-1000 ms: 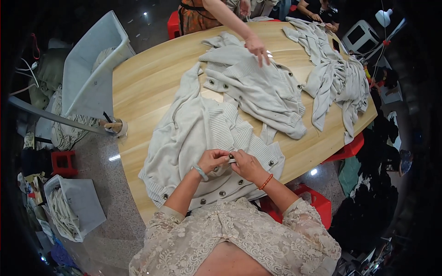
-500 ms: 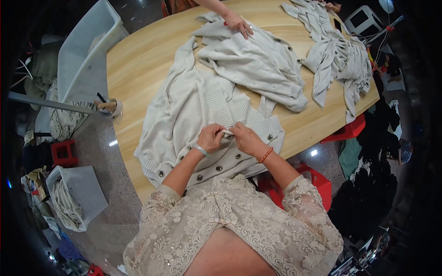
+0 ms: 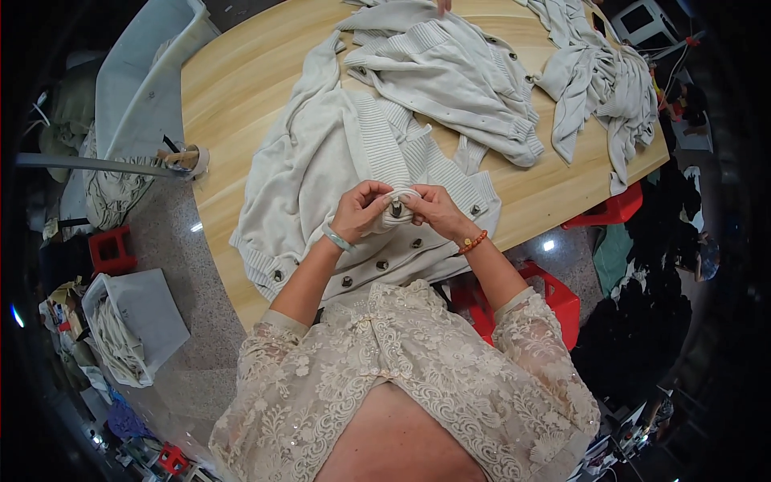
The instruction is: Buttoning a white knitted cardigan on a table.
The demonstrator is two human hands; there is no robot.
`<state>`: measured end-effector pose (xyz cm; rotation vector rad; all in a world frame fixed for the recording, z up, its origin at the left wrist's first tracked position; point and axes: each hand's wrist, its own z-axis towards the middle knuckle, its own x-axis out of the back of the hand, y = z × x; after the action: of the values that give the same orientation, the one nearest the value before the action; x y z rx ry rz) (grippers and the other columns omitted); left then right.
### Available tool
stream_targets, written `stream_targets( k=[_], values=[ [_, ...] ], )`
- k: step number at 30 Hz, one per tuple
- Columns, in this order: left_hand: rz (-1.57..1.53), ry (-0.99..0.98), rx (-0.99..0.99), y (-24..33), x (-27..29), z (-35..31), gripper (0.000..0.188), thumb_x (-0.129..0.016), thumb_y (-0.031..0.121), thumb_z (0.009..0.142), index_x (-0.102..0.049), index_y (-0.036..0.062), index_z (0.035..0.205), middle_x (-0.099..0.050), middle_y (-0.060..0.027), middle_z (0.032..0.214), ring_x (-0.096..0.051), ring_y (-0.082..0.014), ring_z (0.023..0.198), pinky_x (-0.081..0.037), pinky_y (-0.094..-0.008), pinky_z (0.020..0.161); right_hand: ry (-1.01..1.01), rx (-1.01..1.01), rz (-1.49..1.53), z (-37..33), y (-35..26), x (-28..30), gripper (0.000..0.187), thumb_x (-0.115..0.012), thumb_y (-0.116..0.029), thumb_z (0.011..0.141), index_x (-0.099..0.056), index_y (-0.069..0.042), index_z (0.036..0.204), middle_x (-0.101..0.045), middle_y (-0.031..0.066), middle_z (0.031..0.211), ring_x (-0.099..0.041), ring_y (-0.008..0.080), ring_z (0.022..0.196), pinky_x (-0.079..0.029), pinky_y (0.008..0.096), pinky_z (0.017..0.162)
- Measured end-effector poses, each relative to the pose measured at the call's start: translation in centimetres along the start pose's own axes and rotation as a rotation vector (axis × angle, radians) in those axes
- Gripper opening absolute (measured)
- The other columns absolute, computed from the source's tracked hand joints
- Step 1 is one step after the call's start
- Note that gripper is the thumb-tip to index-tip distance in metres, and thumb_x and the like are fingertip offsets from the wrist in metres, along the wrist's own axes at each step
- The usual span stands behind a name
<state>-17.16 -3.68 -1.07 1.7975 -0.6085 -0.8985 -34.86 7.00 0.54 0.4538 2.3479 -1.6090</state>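
A cream knitted cardigan [image 3: 301, 173] with ribbed edges and dark buttons lies spread on the wooden table in front of me. Both hands pinch its button band near the middle, around one dark button [image 3: 396, 209]. My left hand [image 3: 359, 212], with a pale bangle at the wrist, grips the left side of the fold. From the right, my right hand [image 3: 438, 214], wearing an orange beaded bracelet, grips the same band. More buttons run along the edge nearest me.
A second cream cardigan [image 3: 450, 80] lies beyond, with fingertips of another person's hand [image 3: 444, 7] at its far side. More cream knitwear [image 3: 598, 88] is heaped at far right. A cup of tools [image 3: 189, 159] stands at the table's left edge. Red stools [image 3: 554, 301] and a white bin [image 3: 157, 321] are below.
The gripped band is now turned so a dark button shows between my hands, which sit slightly higher in view. The other person's hand has drawn back toward the top edge.
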Motion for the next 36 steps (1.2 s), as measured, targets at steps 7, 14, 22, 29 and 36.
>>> stream_targets(
  k=[7,14,22,29,36],
  values=[
    [1.119,0.202,-0.271,0.2,1.9,-5.6,0.064,-0.077,0.028,0.066,-0.052,0.0085,0.122,-0.055,-0.0111,0.11,-0.05,-0.0303,0.105,-0.037,-0.0403,0.092,0.077,-0.02,0.275,-0.5,-3.2,-1.8,0.016,-0.062,-0.025,0.089,-0.058,-0.008,0.089,-0.057,-0.0043,0.075,-0.048,0.0037,0.061,-0.038,0.0198,0.053],
    [0.657,0.506,-0.201,-0.5,4.5,-8.0,0.029,-0.052,-0.002,0.074,-0.057,0.0004,0.103,-0.059,-0.0122,0.089,-0.058,-0.0229,0.08,-0.046,-0.0283,0.075,0.277,0.258,-0.728,-0.4,-3.2,0.4,0.037,-0.067,-0.009,0.078,-0.05,-0.003,0.11,-0.054,0.0023,0.097,-0.053,0.0087,0.076,-0.046,0.0231,0.07],
    [0.756,-0.036,-0.832,11.0,-6.0,-8.1,0.036,-0.06,-0.003,0.065,-0.057,0.0031,0.1,-0.057,-0.0108,0.098,-0.054,-0.0296,0.094,-0.04,-0.0399,0.086,-0.044,0.667,-0.813,-0.4,-7.1,-6.8,0.048,-0.07,-0.009,0.072,-0.056,-0.002,0.118,-0.056,0.0148,0.114,-0.056,0.0268,0.106,-0.045,0.0323,0.088],
    [0.98,0.073,-0.52,11.5,0.1,-8.4,0.119,-0.086,0.028,0.049,-0.019,0.0055,0.145,-0.022,-0.0258,0.145,-0.026,-0.0415,0.133,-0.025,-0.0501,0.105,-0.086,0.489,-0.05,-5.7,-12.1,-9.5,0.028,-0.065,-0.024,0.081,-0.061,0.001,0.093,-0.062,0.0165,0.095,-0.06,0.0251,0.089,-0.048,0.0353,0.079],
    [0.26,-0.45,-0.509,16.6,-6.8,-8.1,0.044,-0.076,0.016,0.074,-0.058,0.0014,0.111,-0.064,-0.0108,0.095,-0.063,-0.0244,0.088,-0.049,-0.031,0.079,-0.54,0.501,0.59,-7.9,-17.7,-7.2,0.024,-0.049,-0.027,0.095,-0.045,-0.006,0.106,-0.05,0.0193,0.101,-0.051,0.0251,0.087,-0.041,0.0394,0.084]
  ],
)
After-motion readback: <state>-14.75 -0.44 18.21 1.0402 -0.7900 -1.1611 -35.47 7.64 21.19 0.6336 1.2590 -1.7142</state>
